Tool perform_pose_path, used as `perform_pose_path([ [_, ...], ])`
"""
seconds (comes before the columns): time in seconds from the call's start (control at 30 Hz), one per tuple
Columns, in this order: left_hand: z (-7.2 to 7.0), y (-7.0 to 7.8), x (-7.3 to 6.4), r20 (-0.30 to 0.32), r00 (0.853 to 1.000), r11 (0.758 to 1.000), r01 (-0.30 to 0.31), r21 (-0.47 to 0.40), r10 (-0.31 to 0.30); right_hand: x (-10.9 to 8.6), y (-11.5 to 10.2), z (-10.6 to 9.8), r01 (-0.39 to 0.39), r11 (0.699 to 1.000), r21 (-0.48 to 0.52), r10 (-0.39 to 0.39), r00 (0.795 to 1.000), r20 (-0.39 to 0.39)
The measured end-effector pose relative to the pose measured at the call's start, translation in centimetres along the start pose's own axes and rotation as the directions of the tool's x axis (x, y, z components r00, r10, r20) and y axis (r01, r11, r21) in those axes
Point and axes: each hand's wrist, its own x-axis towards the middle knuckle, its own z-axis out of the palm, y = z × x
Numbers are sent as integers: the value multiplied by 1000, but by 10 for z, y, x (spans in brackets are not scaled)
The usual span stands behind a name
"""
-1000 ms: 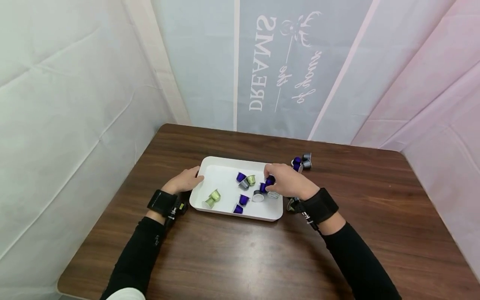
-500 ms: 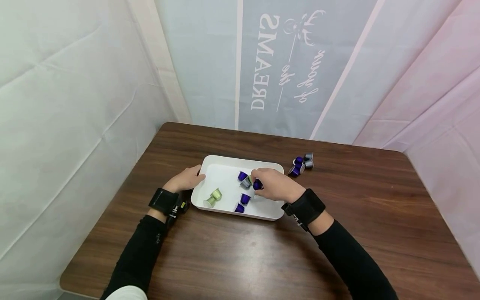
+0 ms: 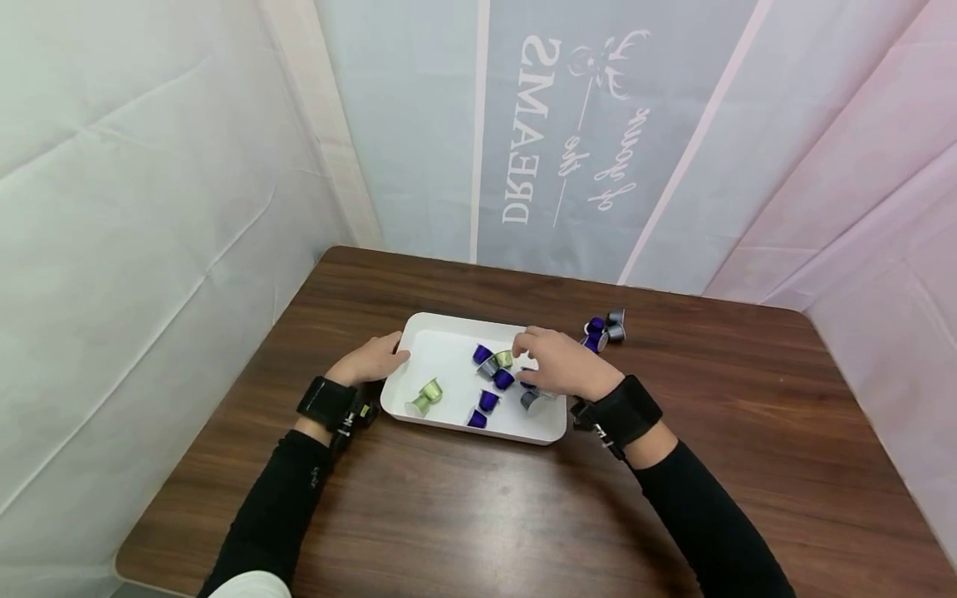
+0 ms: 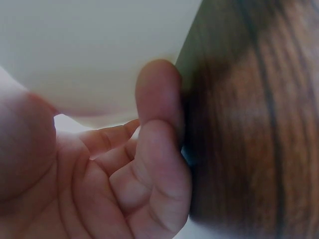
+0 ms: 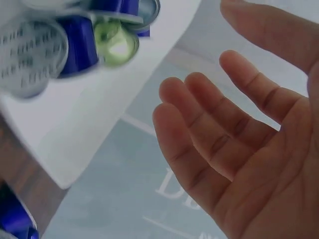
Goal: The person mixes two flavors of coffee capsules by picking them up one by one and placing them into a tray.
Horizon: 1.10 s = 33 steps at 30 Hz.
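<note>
Several coffee capsules lie in a white tray (image 3: 449,340) on the wooden table. My left hand (image 3: 369,360) grips its left end, fingertips (image 4: 158,92) bent against the tray's underside in the left wrist view. Over the right end hovers my right hand (image 3: 568,363), fingers loosely bent and holding nothing in the right wrist view. Just left of it, a blue capsule (image 3: 503,379) lies beside a grey capsule (image 3: 488,368) and a green capsule (image 3: 503,359). A further grey capsule (image 3: 530,400) sits below the right hand, which partly hides others there.
Behind the tray's right corner, blue capsules (image 3: 596,325) and grey capsules (image 3: 616,332) are clustered on the table (image 3: 449,515). Two green capsules (image 3: 430,390) are at the tray's left front. A printed curtain (image 3: 553,133) hangs along the table's back edge.
My right hand moved left with a blue capsule, let it go beside the grey and green ones, then drew back to the right. The left hand stays at the tray's end.
</note>
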Motion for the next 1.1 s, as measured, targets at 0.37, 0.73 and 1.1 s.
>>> perform_pose_path([
  [0.37, 1, -1, -1, -7, 1000, 1000, 18, -2, -18, -24, 60, -33, -120, 993, 12, 120, 992, -48],
  [0.73, 2, 0, -1, -11, 1000, 1000, 9, 5, -9, -42, 135, -35, -298, 953, -60, 297, 954, -34],
  [1.1, 2, 2, -1, -7, 1000, 1000, 8, 10, -8, -39, 157, -12, -386, 921, -52, 387, 922, 2],
])
